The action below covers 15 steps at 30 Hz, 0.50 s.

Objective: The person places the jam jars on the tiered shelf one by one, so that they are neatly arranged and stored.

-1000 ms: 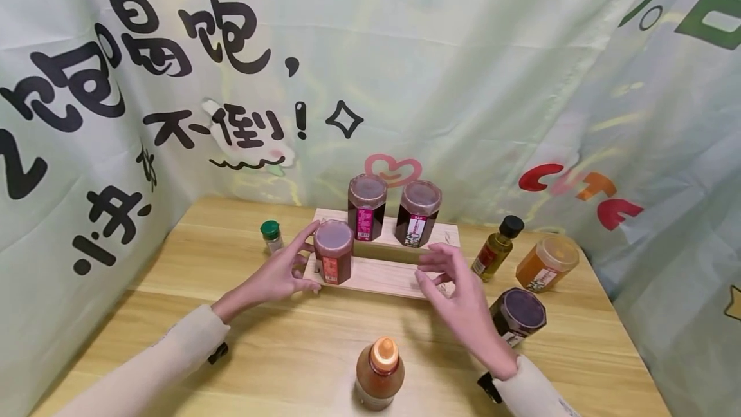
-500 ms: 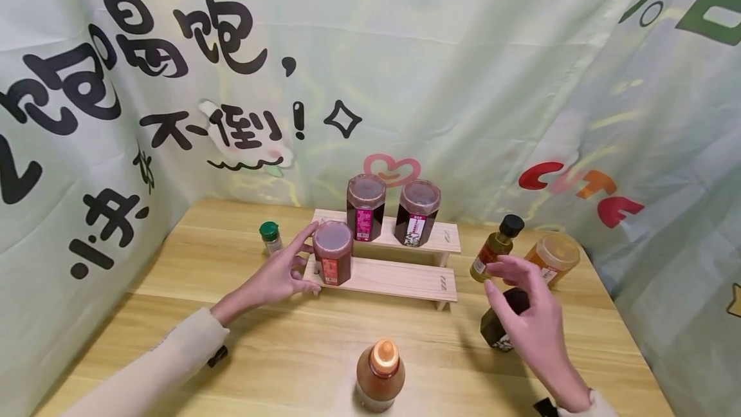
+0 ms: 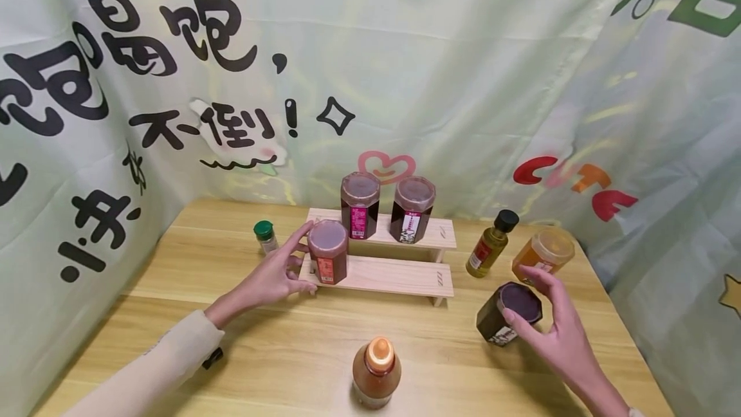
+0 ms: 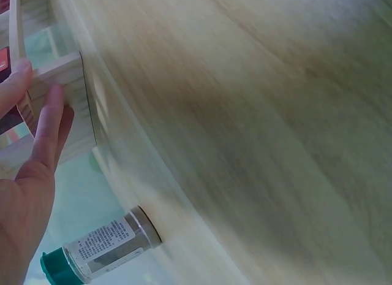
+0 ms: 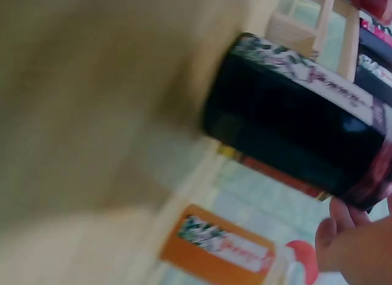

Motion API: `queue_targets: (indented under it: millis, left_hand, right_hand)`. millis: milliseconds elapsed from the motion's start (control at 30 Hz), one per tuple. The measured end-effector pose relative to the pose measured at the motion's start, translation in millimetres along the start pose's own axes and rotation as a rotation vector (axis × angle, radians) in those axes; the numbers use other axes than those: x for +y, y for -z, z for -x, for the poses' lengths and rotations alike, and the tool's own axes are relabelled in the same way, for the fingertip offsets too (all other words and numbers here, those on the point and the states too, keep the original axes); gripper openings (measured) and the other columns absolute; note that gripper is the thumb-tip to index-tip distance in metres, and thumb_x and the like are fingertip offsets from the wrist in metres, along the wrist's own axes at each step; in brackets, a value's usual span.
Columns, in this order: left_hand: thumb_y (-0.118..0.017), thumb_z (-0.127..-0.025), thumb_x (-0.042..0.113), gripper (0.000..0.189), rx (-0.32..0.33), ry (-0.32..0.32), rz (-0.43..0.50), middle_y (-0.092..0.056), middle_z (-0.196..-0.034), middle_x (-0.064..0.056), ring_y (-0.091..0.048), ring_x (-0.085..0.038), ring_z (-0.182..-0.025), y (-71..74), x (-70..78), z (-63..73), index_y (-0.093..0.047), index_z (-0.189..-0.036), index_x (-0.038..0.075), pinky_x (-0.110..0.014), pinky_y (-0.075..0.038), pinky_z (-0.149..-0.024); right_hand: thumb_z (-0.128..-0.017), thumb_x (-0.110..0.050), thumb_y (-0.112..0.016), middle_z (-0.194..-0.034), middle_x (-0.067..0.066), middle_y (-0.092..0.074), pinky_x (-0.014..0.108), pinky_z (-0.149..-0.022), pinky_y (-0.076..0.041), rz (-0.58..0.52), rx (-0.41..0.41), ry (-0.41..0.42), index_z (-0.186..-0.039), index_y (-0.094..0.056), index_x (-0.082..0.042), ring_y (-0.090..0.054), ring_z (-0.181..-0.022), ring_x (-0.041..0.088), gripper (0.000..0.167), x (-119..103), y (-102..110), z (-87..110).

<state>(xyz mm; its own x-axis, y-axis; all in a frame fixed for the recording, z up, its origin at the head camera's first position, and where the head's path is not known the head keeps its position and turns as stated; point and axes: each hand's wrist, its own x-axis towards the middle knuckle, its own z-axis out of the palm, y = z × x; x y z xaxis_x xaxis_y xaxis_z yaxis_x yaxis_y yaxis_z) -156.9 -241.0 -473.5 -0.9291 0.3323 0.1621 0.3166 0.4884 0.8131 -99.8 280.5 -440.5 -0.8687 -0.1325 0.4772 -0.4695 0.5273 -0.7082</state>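
My left hand (image 3: 274,278) is at the left end of a two-step wooden rack (image 3: 399,278), fingers touching its side leg and thumb at the front edge. Beside those fingers, a reddish jar (image 3: 329,256) stands on the lower step. Two dark jars with pink labels, the left jar (image 3: 359,208) and the right jar (image 3: 412,211), stand on the upper step. My right hand (image 3: 558,336) spreads its thumb and fingers around the top of another dark jar (image 3: 492,320) on the table. Its thumb overlaps the lid; the index finger extends beyond the far side.
An oil bottle (image 3: 489,246) with a black cap and an amber jar (image 3: 547,253) stand behind the dark jar. An orange-capped sauce bottle (image 3: 376,378) stands at the front. A green-capped shaker (image 4: 101,248) is left of the rack, with a printed curtain (image 3: 451,82) behind the table.
My right hand has moved from the rack's right end rightward, past the oil bottle, to the dark jar's top. My left hand stays at the rack's left end.
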Motion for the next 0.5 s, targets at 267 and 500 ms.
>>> queue_targets:
  millis: [267,500]
  left_hand:
    - [-0.099,-0.080,0.008,0.130,-0.019,-0.019,-0.026,-0.060,-0.145,-0.028,-0.073,-0.027,-0.103,1.9,0.8,0.0,-0.014,-0.177,0.024,-0.037,-0.063,-0.083]
    - [-0.098,-0.081,0.008,0.130,-0.032,-0.022,-0.018,-0.059,-0.146,-0.029,-0.073,-0.027,-0.100,1.3,-2.7,-0.7,-0.012,-0.177,0.026,-0.036,-0.063,-0.080]
  right_hand:
    - [-0.074,0.013,-0.093,-0.151,-0.005,-0.051,0.013,-0.101,-0.039,-0.073,-0.111,-0.016,-0.165,-0.035,-0.006,-0.052,-0.129,0.003,0.110,25.7,3.1,13.6]
    - [-0.077,0.012,-0.093,-0.144,-0.012,-0.055,0.011,-0.098,-0.043,-0.097,-0.194,-0.039,-0.169,-0.027,-0.007,-0.057,-0.123,0.001,0.114,38.7,6.8,18.3]
